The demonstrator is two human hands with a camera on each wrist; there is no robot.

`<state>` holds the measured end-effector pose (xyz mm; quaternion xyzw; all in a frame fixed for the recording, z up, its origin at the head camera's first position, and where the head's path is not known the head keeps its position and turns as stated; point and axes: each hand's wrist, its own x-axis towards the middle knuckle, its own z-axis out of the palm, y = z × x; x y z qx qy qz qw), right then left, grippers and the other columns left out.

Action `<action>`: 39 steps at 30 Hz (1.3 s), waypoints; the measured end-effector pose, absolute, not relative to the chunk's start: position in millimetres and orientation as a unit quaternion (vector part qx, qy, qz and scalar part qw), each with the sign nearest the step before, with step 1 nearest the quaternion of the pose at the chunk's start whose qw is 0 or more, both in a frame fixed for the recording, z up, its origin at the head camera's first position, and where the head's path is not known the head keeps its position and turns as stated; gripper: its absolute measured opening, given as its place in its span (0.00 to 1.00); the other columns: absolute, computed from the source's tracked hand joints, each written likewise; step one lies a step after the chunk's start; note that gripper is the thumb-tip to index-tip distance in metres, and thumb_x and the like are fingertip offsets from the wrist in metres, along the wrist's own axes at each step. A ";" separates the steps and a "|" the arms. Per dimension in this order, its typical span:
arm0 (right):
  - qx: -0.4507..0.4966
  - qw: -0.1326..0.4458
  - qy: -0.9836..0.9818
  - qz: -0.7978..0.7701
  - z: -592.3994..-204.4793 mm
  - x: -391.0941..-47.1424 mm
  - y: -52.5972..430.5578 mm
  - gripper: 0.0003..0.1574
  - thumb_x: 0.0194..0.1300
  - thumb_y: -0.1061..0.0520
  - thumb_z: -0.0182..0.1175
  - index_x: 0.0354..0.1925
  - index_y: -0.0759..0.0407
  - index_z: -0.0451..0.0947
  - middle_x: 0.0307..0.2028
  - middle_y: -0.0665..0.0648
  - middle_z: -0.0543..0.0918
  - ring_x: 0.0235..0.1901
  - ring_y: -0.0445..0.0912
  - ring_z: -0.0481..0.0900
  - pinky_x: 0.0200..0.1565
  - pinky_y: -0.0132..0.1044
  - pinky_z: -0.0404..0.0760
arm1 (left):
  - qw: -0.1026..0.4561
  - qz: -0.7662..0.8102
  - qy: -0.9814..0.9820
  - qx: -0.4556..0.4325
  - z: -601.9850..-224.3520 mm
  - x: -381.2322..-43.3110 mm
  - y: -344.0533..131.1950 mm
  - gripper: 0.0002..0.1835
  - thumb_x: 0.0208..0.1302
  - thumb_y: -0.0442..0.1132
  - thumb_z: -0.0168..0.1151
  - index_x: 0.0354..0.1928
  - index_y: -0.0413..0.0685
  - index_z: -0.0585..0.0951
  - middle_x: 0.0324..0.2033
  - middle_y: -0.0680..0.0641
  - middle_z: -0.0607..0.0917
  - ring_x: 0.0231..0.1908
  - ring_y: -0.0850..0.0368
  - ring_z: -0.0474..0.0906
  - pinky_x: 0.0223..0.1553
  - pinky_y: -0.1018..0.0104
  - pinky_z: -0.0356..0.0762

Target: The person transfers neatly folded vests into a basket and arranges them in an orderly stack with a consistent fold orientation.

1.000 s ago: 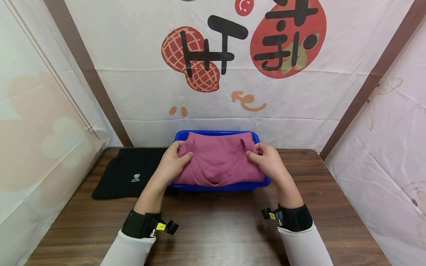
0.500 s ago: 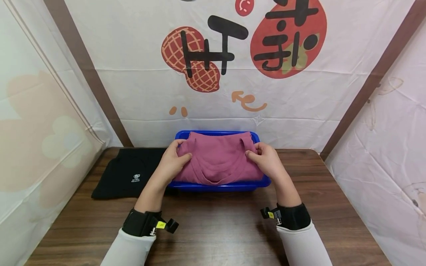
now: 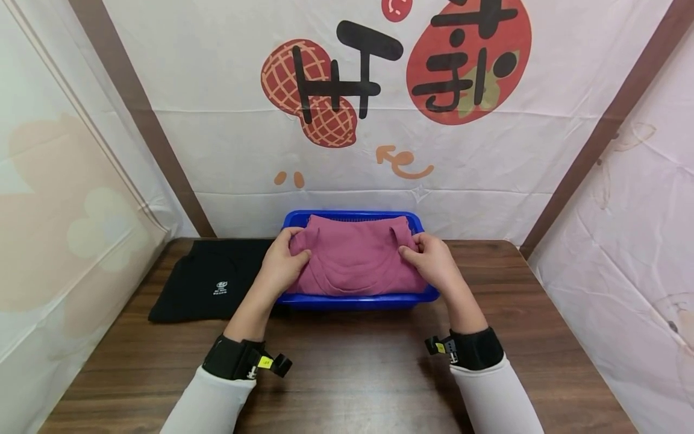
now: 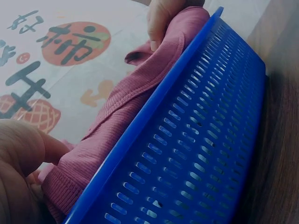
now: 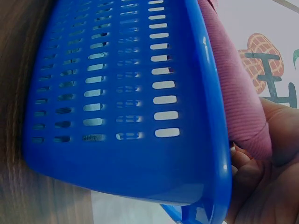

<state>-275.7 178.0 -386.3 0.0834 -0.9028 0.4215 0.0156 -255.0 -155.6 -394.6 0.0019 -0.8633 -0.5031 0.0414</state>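
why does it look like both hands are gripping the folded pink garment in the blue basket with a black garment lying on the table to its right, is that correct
Not quite. The black garment lies on the table to the left of the blue basket, not the right; the head view shows it. The rest stands: the left hand and the right hand both grip the folded pink garment in the basket.

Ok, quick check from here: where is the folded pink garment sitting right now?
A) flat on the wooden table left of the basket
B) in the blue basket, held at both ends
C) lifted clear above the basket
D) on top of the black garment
B: the pink garment lies in the blue basket, with the left hand and the right hand gripping its two ends.
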 end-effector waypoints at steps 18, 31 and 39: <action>0.083 0.015 -0.942 0.324 -378.4 -286.6 162.1 0.20 0.72 0.44 0.62 0.49 0.60 0.79 0.34 0.57 0.79 0.32 0.49 0.76 0.32 0.38 0.72 | 0.048 -0.443 -0.895 0.007 -394.2 -266.6 -157.2 0.28 0.71 0.41 0.60 0.71 0.50 0.67 0.65 0.38 0.76 0.59 0.42 0.75 0.63 0.42 0.73; 0.067 0.028 -0.958 0.276 -385.6 -293.7 154.9 0.16 0.70 0.44 0.64 0.42 0.56 0.79 0.30 0.54 0.79 0.29 0.49 0.75 0.29 0.39 0.71 | 0.045 -0.424 -0.904 0.036 -395.5 -271.7 -150.9 0.37 0.71 0.40 0.60 0.78 0.51 0.57 0.37 0.40 0.78 0.32 0.49 0.73 0.38 0.53 0.74; 0.071 0.035 -0.960 0.268 -391.2 -297.6 150.0 0.17 0.70 0.45 0.63 0.32 0.55 0.75 0.25 0.53 0.74 0.25 0.48 0.73 0.27 0.38 0.69 | 0.063 -0.404 -0.912 0.030 -397.3 -274.9 -144.2 0.35 0.70 0.38 0.60 0.76 0.46 0.60 0.41 0.38 0.83 0.37 0.47 0.77 0.45 0.51 0.77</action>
